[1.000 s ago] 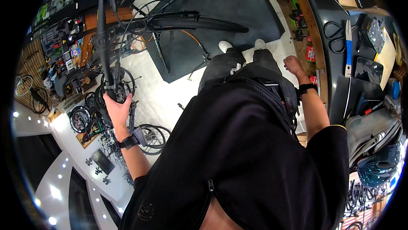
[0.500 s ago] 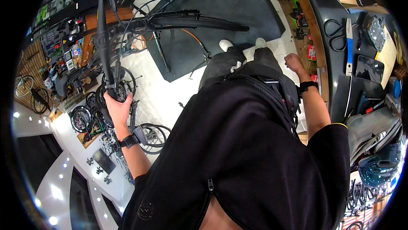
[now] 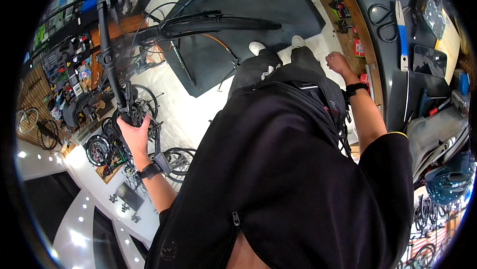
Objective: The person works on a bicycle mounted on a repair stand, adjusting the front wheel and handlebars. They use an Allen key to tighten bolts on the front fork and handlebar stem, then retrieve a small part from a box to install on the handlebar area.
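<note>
Place: a bicycle workshop, probably with a shop area
Floor mat (image 3: pixel 258 3): dark, spread beneath a black bicycle (image 3: pixel 223 23)
Parked bikes (image 3: pixel 119 144): clustered at the left
Slatted wall (image 3: pixel 30 77): more wheels (image 3: pixel 48 134) beside it
Tabletop (image 3: pixel 390 87): dark, carrying a blue-handled hand tool (image 3: pixel 403 43)
Helmet (image 3: pixel 449 182): dark teal, at the right

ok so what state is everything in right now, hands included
left hand: closed around the handlebar's near end
right hand: fingers curled, nothing visibly held
handlebar: gripped at one end
jacket zip: partly undone, open at the neck
phone: lying on the counter, screen dark
blue-handled tool: lying on the counter
scissors: lying there too, blades unclear
ceiling lights: lit
</note>
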Demonstrator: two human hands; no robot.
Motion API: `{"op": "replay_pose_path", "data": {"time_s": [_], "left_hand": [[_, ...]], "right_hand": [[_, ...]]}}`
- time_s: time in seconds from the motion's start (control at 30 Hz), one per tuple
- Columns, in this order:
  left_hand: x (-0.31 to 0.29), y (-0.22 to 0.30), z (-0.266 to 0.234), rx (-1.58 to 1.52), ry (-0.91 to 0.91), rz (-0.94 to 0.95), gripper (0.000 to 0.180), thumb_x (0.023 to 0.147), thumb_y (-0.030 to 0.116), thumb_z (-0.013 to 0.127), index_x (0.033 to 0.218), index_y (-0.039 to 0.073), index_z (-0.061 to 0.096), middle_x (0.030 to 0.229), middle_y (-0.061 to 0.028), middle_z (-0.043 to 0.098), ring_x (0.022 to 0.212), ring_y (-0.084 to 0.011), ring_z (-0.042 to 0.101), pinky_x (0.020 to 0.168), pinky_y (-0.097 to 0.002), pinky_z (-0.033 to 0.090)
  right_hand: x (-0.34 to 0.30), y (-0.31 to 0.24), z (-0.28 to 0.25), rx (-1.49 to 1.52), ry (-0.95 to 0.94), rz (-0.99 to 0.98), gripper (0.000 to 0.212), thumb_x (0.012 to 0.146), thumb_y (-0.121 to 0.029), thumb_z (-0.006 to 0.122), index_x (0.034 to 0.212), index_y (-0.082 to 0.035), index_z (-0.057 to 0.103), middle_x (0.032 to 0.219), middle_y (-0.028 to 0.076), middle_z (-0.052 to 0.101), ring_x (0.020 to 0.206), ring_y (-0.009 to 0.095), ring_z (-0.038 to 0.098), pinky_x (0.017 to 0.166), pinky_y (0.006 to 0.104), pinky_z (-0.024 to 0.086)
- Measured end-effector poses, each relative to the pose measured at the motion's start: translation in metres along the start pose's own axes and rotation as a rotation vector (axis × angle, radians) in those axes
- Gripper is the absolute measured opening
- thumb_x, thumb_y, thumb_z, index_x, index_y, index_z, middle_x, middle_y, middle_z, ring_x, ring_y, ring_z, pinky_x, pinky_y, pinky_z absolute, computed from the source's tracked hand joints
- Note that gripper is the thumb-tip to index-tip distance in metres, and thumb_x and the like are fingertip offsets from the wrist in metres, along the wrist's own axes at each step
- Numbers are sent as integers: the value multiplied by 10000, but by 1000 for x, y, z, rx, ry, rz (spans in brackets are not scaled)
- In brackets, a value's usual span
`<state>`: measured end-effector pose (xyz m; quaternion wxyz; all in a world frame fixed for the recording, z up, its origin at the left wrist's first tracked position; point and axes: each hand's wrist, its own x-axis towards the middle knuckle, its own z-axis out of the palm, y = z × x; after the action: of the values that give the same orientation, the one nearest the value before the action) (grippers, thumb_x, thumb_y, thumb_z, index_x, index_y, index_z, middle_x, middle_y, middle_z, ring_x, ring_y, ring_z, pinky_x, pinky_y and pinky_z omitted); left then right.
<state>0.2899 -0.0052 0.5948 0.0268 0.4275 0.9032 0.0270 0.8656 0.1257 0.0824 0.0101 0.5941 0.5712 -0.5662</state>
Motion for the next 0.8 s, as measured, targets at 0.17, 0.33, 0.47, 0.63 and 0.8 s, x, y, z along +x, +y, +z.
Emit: {"op": "replay_pose_path", "data": {"time_s": [0.17,0.33,0.47,0.63,0.8], "left_hand": [[-7,12,-7,4,15,30,720,722,196,876,1256,-56,464,1122,-189,638,992,-274,642,910,-378,505],[-5,15,-5,-23,-23,-7,692,732,170,871,1242,-58,463,1096,-167,650,964,-243,641,898,-356,506],[-6,14,-4,-60,-15,35,708,734,166,874,1247,-62,443,1122,-173,643,995,-240,636,925,-349,498],[-2,11,-6,-19,-34,62,728,744,181,876,1259,-75,430,1144,-190,632,1012,-248,631,939,-351,497],[3,-3,-5,-4,-23,89,725,753,178,874,1265,-73,426,1123,-185,634,988,-246,631,920,-347,500]], "right_hand": [[0,-5,0,13,-7,-2,272,915,-206,590,967,55,645,757,146,682,627,207,650,587,341,540],[-6,-18,-2,45,17,8,293,924,-218,600,1006,59,650,792,145,691,666,206,659,615,333,536],[-30,-41,-14,267,85,66,321,930,-265,621,1052,22,696,915,183,737,820,295,719,771,398,553],[-45,-25,-17,442,146,88,299,979,-196,582,1138,53,624,965,144,689,862,204,681,733,317,558],[-55,-10,4,437,206,99,303,932,-244,622,1080,14,677,863,126,719,716,187,663,686,319,528]]}}
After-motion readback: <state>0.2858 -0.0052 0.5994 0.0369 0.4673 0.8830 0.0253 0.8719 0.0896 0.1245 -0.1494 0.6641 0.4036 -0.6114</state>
